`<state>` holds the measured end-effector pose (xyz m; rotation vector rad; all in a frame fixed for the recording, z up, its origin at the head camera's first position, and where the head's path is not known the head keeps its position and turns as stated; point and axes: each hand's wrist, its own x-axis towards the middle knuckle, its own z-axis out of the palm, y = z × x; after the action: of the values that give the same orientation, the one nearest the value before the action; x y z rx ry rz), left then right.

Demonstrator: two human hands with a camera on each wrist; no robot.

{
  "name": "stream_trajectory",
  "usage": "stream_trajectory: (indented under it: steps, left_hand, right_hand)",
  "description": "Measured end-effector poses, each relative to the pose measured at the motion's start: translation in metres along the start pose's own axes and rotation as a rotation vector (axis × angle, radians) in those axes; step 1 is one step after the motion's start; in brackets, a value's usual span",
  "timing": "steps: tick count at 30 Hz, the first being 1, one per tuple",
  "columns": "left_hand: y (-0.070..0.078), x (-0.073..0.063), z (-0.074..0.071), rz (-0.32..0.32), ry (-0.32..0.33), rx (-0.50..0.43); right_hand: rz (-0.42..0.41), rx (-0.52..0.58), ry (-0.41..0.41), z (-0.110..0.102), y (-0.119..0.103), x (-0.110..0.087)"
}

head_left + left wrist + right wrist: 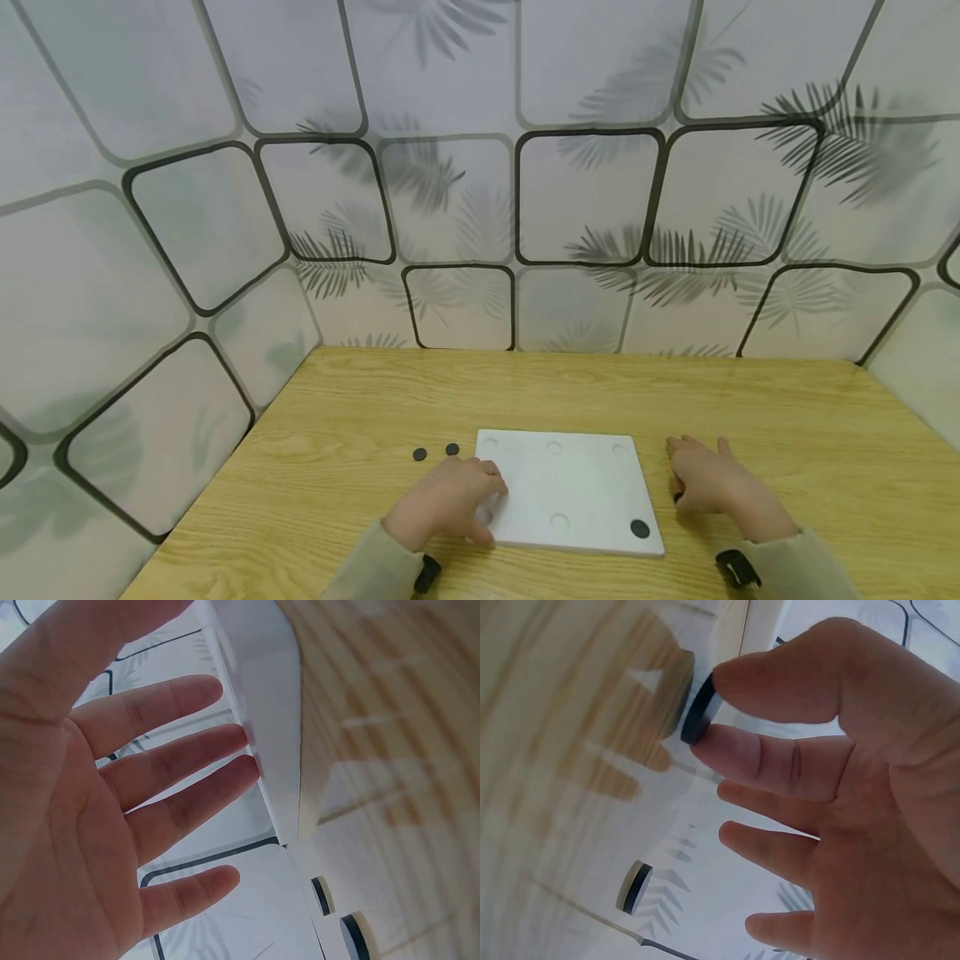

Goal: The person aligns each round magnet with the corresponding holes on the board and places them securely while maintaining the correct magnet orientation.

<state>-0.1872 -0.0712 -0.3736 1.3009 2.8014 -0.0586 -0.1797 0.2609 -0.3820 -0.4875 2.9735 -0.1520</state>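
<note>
1. Head view: a flat white board (pixel 585 492) with round dents lies well away from the back edge of the desk (pixel 330 417).
2. One black disc (pixel 640 529) fills its near right dent; two more discs (pixel 420 454) lie past its left edge.
3. The desk is yellow wood; the pale wall (pixel 581 196) has leaves.
4. The left hand (pixel 453 496), fingers spread, touches the board's left edge.
5. The right hand (pixel 708 477) pinches a thin dark disc (pixel 699 709).

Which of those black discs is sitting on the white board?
The black disc at the near right corner of the white board. The others in sight lie on the wooden table, except the pinched disc in the right hand.
</note>
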Motion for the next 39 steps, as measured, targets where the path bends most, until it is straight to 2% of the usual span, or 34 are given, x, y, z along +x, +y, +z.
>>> stream_trajectory:
  steps: [10,27,39]
  left_hand:
    - [0.0,0.0,0.0,-0.003,-0.002,-0.008]
    - [-0.001,0.0,0.001,-0.004,-0.007,-0.024]
    - [-0.001,0.0,0.001,-0.003,0.0,-0.018]
  right_hand:
    - [-0.014,-0.016,0.041,-0.003,-0.001,-0.001]
    - [-0.022,-0.014,0.034,-0.01,-0.005,-0.001]
    - [-0.045,-0.049,0.113,-0.01,-0.012,-0.002]
